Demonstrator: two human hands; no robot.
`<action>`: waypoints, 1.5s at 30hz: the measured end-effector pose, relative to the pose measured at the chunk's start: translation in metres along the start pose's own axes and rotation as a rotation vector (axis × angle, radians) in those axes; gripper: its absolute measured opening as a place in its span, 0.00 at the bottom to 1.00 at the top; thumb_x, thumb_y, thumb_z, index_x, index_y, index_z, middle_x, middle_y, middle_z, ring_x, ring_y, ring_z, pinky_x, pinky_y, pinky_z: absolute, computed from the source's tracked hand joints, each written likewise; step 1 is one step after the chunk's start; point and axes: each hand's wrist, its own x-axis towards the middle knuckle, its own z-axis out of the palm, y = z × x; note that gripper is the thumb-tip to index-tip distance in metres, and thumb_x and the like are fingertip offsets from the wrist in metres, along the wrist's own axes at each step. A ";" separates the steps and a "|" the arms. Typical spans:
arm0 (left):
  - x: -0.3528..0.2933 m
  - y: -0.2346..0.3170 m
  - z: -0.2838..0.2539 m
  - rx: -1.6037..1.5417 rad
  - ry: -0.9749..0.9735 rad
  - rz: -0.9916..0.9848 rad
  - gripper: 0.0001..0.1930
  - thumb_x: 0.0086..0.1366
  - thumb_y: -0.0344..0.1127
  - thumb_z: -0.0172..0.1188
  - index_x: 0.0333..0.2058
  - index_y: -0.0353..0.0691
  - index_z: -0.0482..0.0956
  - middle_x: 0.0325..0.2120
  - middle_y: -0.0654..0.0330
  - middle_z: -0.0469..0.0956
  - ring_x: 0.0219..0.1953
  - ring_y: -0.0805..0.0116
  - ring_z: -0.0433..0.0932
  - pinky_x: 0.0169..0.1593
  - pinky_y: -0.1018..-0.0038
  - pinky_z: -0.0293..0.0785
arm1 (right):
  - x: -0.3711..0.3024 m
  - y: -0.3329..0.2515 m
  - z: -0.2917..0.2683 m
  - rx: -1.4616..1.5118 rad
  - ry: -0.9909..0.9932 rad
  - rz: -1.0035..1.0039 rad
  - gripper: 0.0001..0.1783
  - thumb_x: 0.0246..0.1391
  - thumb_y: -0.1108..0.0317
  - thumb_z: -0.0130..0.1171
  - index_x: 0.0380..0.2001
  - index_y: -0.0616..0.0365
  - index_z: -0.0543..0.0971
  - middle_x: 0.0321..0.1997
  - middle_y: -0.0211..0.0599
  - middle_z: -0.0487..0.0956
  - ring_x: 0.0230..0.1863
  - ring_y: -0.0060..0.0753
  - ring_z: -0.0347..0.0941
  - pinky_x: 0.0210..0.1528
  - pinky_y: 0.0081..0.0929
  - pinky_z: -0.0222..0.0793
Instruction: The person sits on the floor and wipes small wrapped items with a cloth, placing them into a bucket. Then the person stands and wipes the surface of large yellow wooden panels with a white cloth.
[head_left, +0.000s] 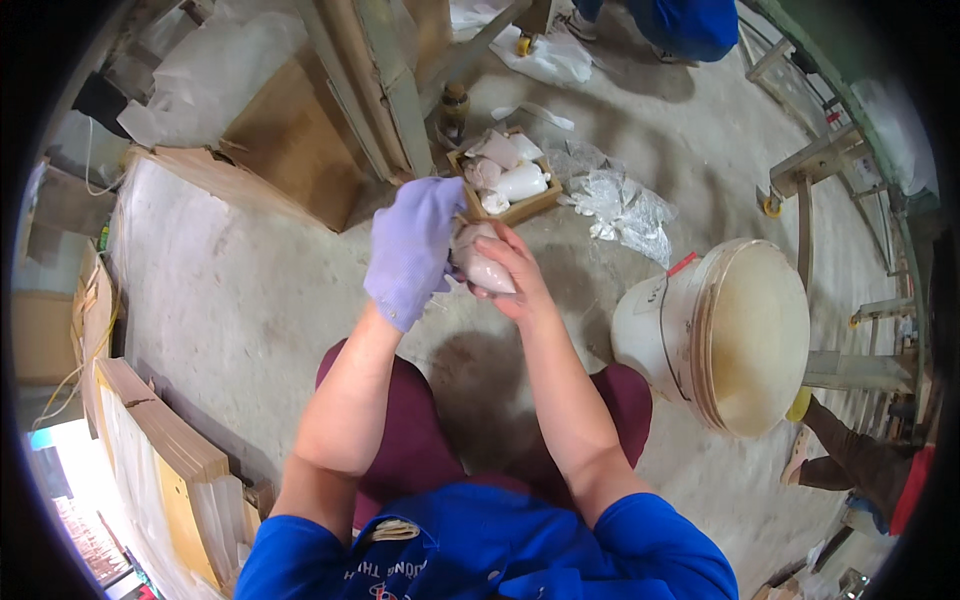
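My right hand (519, 276) is closed round a pale pinkish-white, rounded thing (484, 264) that tapers to a point near the palm. Its exact kind is not clear. Lavender fabric covers my left hand (412, 250) down to the wrist; whether this is a loose glove or a cloth, I cannot tell. That hand meets the pale thing on its left side, and the fabric hides its fingers. Just beyond both hands, a shallow open box (530, 207) on the floor holds several similar white and pinkish pieces (522, 182).
A large white bucket (655, 325) lies tipped at my right. Crumpled clear plastic (625, 210) is beside the box, with a dark bottle (454, 110) behind it. Cardboard (300, 140) and a metal frame (365, 80) stand front left. Other people are at the far edge and right.
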 end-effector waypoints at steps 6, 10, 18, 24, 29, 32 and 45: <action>0.006 0.003 -0.027 -1.047 0.242 -0.915 0.28 0.66 0.59 0.45 0.35 0.34 0.73 0.29 0.55 0.74 0.29 0.67 0.74 0.33 0.71 0.72 | 0.045 0.052 -0.117 -0.032 0.805 0.091 0.17 0.52 0.62 0.58 0.44 0.52 0.69 0.38 0.36 0.77 0.28 0.35 0.76 0.17 0.24 0.65; 0.012 0.018 -0.040 -1.471 0.218 -1.059 0.30 0.66 0.62 0.42 0.25 0.37 0.71 0.19 0.57 0.72 0.22 0.69 0.71 0.27 0.71 0.70 | 0.055 0.046 -0.172 -0.245 0.848 0.012 0.24 0.52 0.59 0.59 0.51 0.54 0.68 0.40 0.37 0.77 0.38 0.36 0.75 0.30 0.31 0.71; 0.035 0.035 0.025 -1.960 0.084 -1.066 0.25 0.68 0.58 0.38 0.33 0.39 0.69 0.27 0.55 0.75 0.23 0.65 0.75 0.22 0.73 0.72 | 0.045 -0.107 -0.047 -1.384 0.079 0.093 0.18 0.57 0.61 0.55 0.45 0.62 0.76 0.37 0.34 0.79 0.37 0.28 0.73 0.42 0.26 0.68; 0.043 0.058 0.047 -2.377 -0.348 -0.863 0.17 0.63 0.45 0.48 0.42 0.37 0.71 0.35 0.56 0.76 0.32 0.62 0.75 0.37 0.69 0.74 | -0.126 -0.273 0.010 -1.362 0.224 0.456 0.15 0.56 0.56 0.54 0.39 0.56 0.78 0.34 0.28 0.79 0.37 0.19 0.73 0.36 0.22 0.70; 0.047 0.099 0.021 -2.088 -0.365 -0.788 0.18 0.60 0.38 0.54 0.46 0.34 0.67 0.37 0.54 0.74 0.35 0.63 0.75 0.41 0.70 0.74 | -0.199 -0.288 -0.126 -1.686 0.437 0.674 0.10 0.49 0.64 0.56 0.31 0.58 0.79 0.31 0.32 0.80 0.34 0.25 0.76 0.35 0.25 0.71; 0.045 0.129 0.000 -1.833 -0.381 -0.688 0.21 0.59 0.35 0.57 0.48 0.32 0.65 0.39 0.54 0.73 0.37 0.63 0.75 0.42 0.71 0.74 | -0.216 -0.262 -0.245 -2.225 0.337 0.713 0.10 0.42 0.66 0.59 0.28 0.59 0.80 0.30 0.42 0.81 0.34 0.41 0.77 0.39 0.35 0.72; 0.025 0.178 -0.049 -1.063 -0.439 -0.524 0.24 0.56 0.31 0.59 0.50 0.33 0.63 0.41 0.46 0.74 0.37 0.61 0.77 0.33 0.77 0.74 | -0.190 -0.205 -0.352 -2.271 -0.243 0.990 0.20 0.40 0.64 0.65 0.39 0.57 0.78 0.38 0.42 0.80 0.36 0.38 0.77 0.35 0.36 0.73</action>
